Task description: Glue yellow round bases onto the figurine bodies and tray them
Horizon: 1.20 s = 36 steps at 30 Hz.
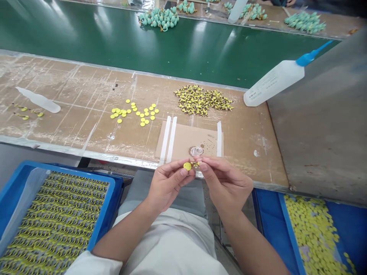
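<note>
My left hand (171,182) pinches a round yellow disc (187,166) between thumb and fingers. Close beside it, my right hand (226,181) is closed on a small yellow-and-dark piece (196,165), whose exact shape is too small to make out. Both hands meet just over the table's front edge, and the two pieces are nearly touching. Right behind the fingertips, a clear blob or shallow dish (196,151) sits on a taped cardboard sheet (189,133). Loose yellow discs (142,114) lie to the left, and a pile of small yellow-and-dark pieces (200,100) lies further back.
A white bottle with a blue nozzle (275,82) leans by the metal panel (323,114) on the right. Blue trays (113,187) flank my lap, holding yellow pieces. Beyond the table runs a green belt (114,42), with teal clusters (159,18) along its far side.
</note>
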Tool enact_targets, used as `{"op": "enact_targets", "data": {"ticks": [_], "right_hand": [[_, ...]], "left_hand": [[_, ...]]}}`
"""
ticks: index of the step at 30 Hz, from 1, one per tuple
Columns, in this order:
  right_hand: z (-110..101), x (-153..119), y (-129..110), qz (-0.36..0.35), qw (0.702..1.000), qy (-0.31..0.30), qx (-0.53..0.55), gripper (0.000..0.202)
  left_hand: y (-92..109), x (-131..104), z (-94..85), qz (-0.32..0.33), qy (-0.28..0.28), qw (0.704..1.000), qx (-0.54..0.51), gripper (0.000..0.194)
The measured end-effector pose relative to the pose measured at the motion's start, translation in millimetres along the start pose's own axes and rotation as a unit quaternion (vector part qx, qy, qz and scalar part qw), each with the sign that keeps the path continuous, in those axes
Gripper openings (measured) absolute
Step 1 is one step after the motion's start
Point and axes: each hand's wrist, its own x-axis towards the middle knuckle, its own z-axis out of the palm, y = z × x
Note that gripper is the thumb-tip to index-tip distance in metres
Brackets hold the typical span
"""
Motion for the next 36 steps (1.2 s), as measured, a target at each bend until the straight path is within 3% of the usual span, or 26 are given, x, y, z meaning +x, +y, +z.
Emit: {"op": "enact_targets", "data": {"ticks": [8, 13, 25, 36], "right_hand": [[-4.7, 1.8, -0.2, -0.071, 0.997, -0.012, -0.039, 0.032], [-3.6, 1.9, 0.2, -0.068, 0.997, -0.011, -0.034, 0.029], [-1.9, -1.8, 0.2, -0.064, 0.997, -0.021, -0.042, 0.026], [-1.1, -0.8, 1.1, -0.072, 0.996, -0.036, -0.038, 0.03]], "left_hand": [[-2.9, 2.5, 0.7, 0.01, -0.013, 1.0, 0.021, 0.024], [-2.2, 3.8, 0.6, 0.022, -0.027, 0.999, 0.012, 0.019], [-2.3, 0.5, 0.5, 0.022, 0.016, 0.999, 0.032, 0.026], [-0.9, 1.4, 0.3, 0.031, 0.011, 0.999, 0.027, 0.025]]}}
